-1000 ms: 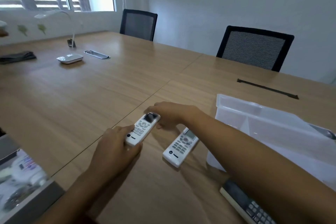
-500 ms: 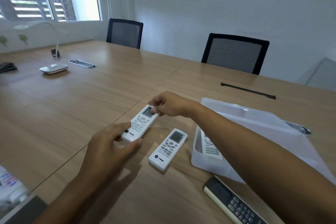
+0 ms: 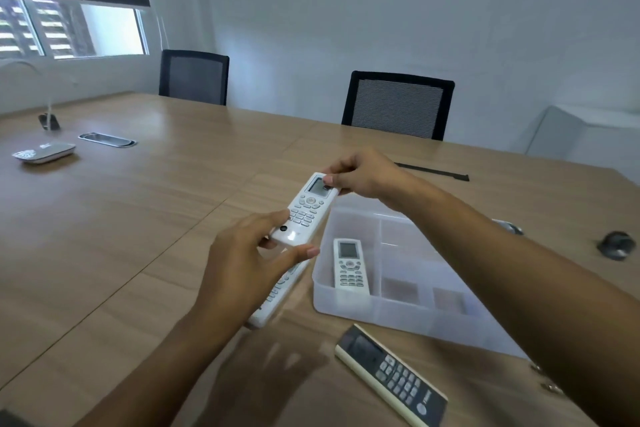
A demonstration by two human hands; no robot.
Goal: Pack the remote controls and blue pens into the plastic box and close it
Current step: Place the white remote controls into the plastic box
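One white remote (image 3: 350,266) lies in the plastic box (image 3: 349,305), both hands, left hand (image 3: 242,263) and right hand (image 3: 363,174), pinch a second remote (image 3: 304,210) lifted beside it, two more wait on the table (image 3: 121,218), pens unseen, lid off
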